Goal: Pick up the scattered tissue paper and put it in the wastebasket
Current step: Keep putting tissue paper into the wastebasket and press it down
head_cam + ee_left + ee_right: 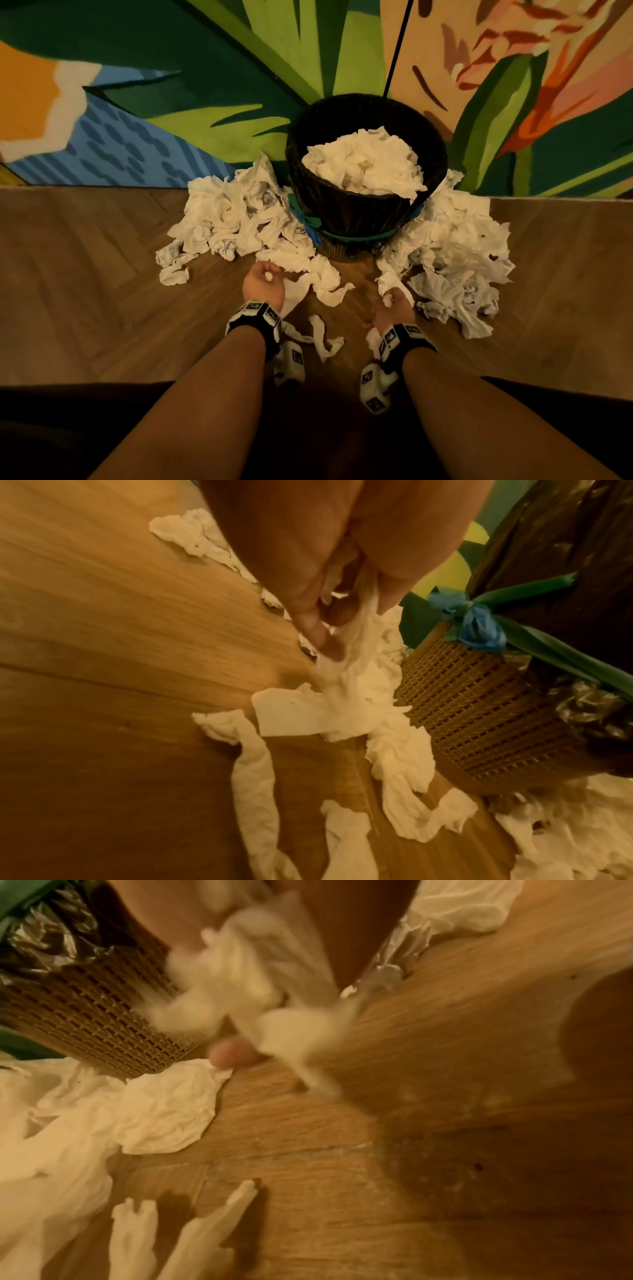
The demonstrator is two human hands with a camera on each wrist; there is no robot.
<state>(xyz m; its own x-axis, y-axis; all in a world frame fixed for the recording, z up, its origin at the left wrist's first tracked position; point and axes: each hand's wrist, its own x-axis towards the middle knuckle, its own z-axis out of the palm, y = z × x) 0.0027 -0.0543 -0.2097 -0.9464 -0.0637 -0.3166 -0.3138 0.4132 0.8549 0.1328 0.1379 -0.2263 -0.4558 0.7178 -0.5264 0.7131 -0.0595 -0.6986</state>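
Down on the floor, both fists are closed on tissue: left hand [263, 285] and right hand [394, 306] each clutch a wad. Wastebasket [356, 216] at 12 o'clock looks nearly full, but big piles [226, 219] remain at 10 and 2, so maybe halfway.

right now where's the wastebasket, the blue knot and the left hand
wastebasket [346, 214]: head view, bag-covered front wall
blue knot [479, 631]: left wrist view, the knot's bulge
left hand [263, 284]: head view, back of the hand
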